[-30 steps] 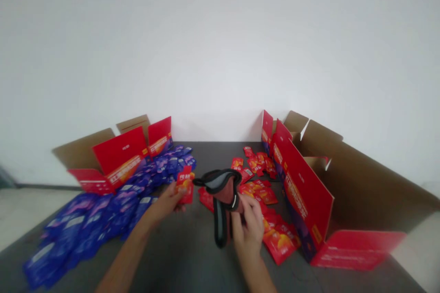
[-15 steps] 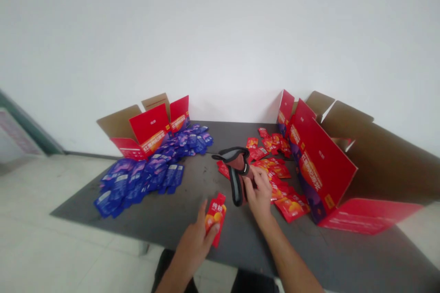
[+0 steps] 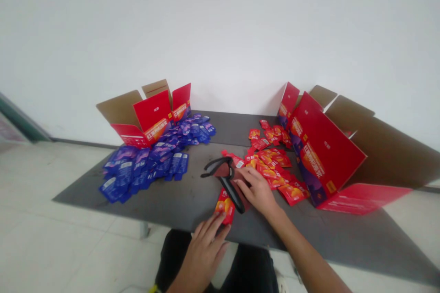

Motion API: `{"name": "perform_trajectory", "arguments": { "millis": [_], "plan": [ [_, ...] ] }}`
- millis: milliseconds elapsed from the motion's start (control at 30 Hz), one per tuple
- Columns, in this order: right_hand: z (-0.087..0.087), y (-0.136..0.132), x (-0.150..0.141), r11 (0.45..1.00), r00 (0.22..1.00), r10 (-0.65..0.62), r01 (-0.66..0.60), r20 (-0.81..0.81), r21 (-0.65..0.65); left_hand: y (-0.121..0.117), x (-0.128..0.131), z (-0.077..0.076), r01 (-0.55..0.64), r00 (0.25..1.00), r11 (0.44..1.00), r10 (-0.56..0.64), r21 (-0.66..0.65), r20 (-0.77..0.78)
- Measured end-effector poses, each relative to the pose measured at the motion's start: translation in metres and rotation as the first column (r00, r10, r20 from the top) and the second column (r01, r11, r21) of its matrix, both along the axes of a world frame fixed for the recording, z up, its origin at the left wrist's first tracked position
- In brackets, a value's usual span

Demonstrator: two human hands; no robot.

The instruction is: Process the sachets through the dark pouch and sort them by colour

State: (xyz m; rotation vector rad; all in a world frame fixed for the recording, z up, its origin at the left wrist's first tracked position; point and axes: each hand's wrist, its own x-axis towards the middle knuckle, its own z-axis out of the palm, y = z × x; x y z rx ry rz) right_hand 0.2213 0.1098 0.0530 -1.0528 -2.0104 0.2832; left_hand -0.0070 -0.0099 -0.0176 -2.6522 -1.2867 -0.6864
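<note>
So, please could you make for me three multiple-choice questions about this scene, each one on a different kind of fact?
1. Where do the blue sachets lie?
A) Inside the right box
B) On the left part of the table
C) On the floor

2. What colour is the sachet nearest the left hand?
A) Blue
B) Green
C) Red

3. What state is the cardboard box on the right in?
A) Flaps open
B) Taped shut
C) Crushed flat

Answers:
1. B, they are heaped on the dark table, left of the centre.
2. C, its red wrapper shows just beyond the fingertips.
3. A, its brown inner flaps stand open.
</note>
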Motion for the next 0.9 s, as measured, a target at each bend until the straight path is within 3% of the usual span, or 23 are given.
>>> {"name": "perform_trajectory", "arguments": {
  "millis": [100, 200, 300, 400, 500, 600, 667, 733, 800, 900],
  "plan": [
    [-0.006, -0.029, -0.014, 0.984, 0.940, 0.180, -0.166, 0.290, -0.072, 0.000, 0.000, -0.015, -0.003, 0.999, 0.999, 0.002, 0.044, 0.041],
    [-0.019, -0.028, -0.018, 0.969, 0.868, 0.247, -0.232, 0.430, -0.088, 0.003, 0.001, -0.023, -0.027, 0.992, 0.996, 0.017, 0.080, 0.122],
    [-0.027, 0.005, -0.009, 0.992, 0.890, 0.123, -0.126, 0.440, -0.022, 0.007, 0.000, -0.016, 0.025, 0.998, 0.998, -0.028, 0.060, 0.059],
    [-0.023, 0.029, 0.000, 1.000, 0.901, 0.006, -0.016, 0.434, 0.020, 0.011, -0.002, -0.008, 0.051, 0.998, 0.998, -0.053, 0.034, 0.035],
    [-0.014, 0.012, -0.006, 0.999, 0.909, 0.016, -0.029, 0.416, 0.025, 0.010, 0.000, -0.013, 0.048, 0.995, 0.998, -0.050, 0.027, 0.085],
    [-0.012, -0.025, -0.019, 0.982, 0.892, 0.186, -0.184, 0.411, -0.046, 0.006, 0.004, -0.024, -0.002, 0.983, 1.000, 0.002, -0.002, 0.185],
    [-0.018, -0.035, -0.022, 0.959, 0.870, 0.283, -0.269, 0.404, -0.091, 0.004, 0.006, -0.028, -0.035, 0.975, 0.999, 0.040, -0.027, 0.218],
    [-0.026, -0.022, -0.018, 0.969, 0.887, 0.247, -0.236, 0.390, -0.076, 0.003, 0.005, -0.025, -0.014, 0.983, 1.000, 0.019, -0.028, 0.181],
    [-0.030, 0.003, -0.009, 0.992, 0.915, 0.129, -0.126, 0.382, -0.032, 0.005, 0.002, -0.019, 0.021, 0.992, 1.000, -0.020, -0.013, 0.125],
    [-0.023, 0.028, -0.001, 0.999, 0.928, 0.028, -0.035, 0.371, 0.012, 0.008, -0.001, -0.011, 0.051, 0.995, 0.999, -0.049, -0.019, 0.085]
  ]
}}
